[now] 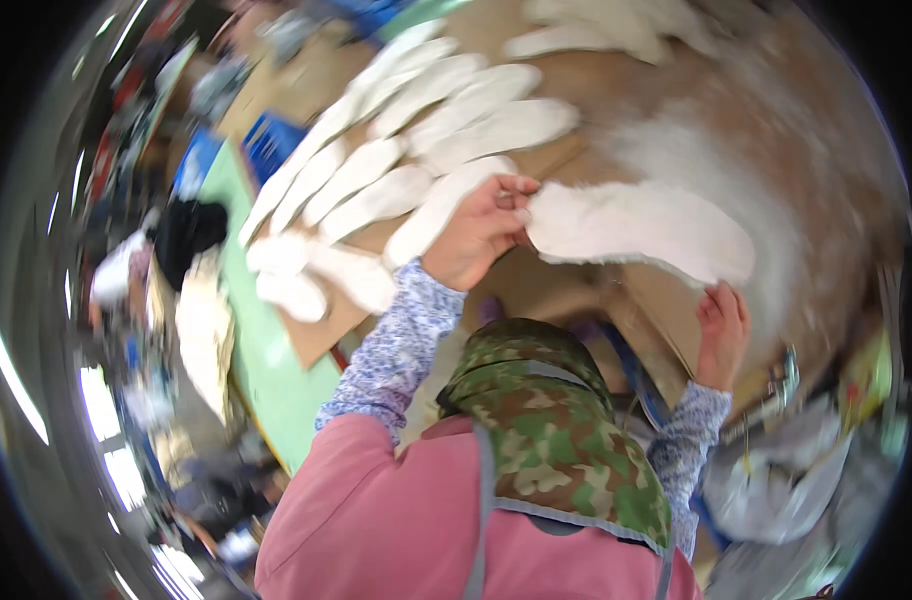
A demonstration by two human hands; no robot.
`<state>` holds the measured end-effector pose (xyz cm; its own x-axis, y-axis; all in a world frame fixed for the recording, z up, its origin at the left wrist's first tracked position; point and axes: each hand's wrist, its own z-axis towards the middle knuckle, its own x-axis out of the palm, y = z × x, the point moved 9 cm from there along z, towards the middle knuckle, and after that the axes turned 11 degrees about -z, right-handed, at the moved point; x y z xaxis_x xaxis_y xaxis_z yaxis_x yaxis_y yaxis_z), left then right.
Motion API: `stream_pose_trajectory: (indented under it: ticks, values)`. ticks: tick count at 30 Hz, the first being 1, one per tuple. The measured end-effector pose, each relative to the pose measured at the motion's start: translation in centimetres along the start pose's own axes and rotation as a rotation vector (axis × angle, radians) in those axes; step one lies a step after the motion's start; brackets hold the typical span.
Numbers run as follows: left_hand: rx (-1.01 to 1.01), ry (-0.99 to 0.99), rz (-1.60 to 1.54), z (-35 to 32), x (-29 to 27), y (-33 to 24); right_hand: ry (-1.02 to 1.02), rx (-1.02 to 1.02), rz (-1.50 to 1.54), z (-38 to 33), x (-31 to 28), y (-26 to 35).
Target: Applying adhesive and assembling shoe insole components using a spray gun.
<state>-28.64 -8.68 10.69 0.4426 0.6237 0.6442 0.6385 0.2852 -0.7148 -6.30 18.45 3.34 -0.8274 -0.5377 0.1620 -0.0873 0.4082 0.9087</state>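
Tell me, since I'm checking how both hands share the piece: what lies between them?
In the head view, the long white insole-shaped piece spans from the left hand to the right hand, above brown cardboard.

Green table edge point(261, 350), blue crate point(273, 143), camouflage cloth point(546, 420)

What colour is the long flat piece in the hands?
White, seen in the head view: the flat piece.

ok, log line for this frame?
left hand grips white insole | right hand under its edge | insole row on cardboard
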Motion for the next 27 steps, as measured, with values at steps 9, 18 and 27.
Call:
stream_pose_trajectory:
  ticks: [9, 18, 27]
  values:
    - [0.242, -0.669, -0.003, -28.3, -22.0, -1.4, 0.756, -0.012, -0.467, -10.1, 30.6, -6.7]
    - [0.464, -1.131, -0.054, -49.5, -30.5, -0.9, 1.26, 0.14, -0.543, -26.4, 47.5, -17.7]
    - [0.695, -1.437, -0.187, -54.5, -28.8, 6.7, 1.74, -0.041, -0.697, -35.3, 58.6, -24.2]
